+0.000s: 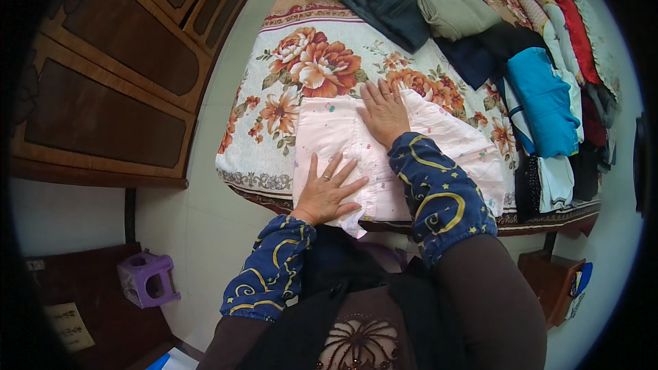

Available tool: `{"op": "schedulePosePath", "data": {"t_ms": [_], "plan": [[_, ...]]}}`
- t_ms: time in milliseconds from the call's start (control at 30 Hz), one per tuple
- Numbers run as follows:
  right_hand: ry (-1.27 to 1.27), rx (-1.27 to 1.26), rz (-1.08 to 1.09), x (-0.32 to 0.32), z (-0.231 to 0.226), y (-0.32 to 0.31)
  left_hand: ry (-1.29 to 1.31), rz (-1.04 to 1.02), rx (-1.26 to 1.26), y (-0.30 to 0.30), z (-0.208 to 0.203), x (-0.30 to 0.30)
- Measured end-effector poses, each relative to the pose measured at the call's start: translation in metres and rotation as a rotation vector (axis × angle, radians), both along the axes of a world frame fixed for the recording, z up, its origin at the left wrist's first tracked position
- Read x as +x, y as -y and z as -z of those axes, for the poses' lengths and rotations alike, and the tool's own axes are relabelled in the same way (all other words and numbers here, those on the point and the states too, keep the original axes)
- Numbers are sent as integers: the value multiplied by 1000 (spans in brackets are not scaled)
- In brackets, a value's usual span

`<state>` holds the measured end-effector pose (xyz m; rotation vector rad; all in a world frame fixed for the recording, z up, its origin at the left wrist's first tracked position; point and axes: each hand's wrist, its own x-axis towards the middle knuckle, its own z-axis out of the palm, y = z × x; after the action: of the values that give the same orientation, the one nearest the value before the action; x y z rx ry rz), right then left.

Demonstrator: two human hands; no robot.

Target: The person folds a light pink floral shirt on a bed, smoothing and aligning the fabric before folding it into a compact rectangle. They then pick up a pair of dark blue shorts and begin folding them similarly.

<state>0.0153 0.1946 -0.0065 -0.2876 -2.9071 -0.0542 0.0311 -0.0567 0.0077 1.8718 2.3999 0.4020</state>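
Note:
A pale pink garment (445, 140) with small printed motifs lies spread on the bed near its front edge, its left part folded over. My left hand (327, 192) rests flat on the folded part close to the bed's edge, fingers spread. Farther up, my right hand (385, 113) presses flat on the garment near its far edge, its fingers stretched out. Neither hand grips the cloth. A corner of the pink fabric hangs slightly over the front edge. Blue sleeve covers with yellow patterns are on both forearms.
The bed (264, 157) has a floral cover. Folded dark jeans (384, 7), beige trousers (458, 15) and a blue garment (543, 103) lie at the far and right sides. Wooden cabinets (103, 116) line the left. A purple stool (147, 277) stands at lower left.

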Motion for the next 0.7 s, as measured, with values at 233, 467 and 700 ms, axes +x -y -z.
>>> {"op": "schedulePosePath", "data": {"t_ms": [233,467,700], "plan": [[-396,-402,-44,52,-35,80,18,-35,27,5,6,0],[-251,-573,-143,89,-40,150,73,-892,566,32,43,-1],[-210,-597,115,75,5,126,1073,-1063,522,24,16,-38]]}}
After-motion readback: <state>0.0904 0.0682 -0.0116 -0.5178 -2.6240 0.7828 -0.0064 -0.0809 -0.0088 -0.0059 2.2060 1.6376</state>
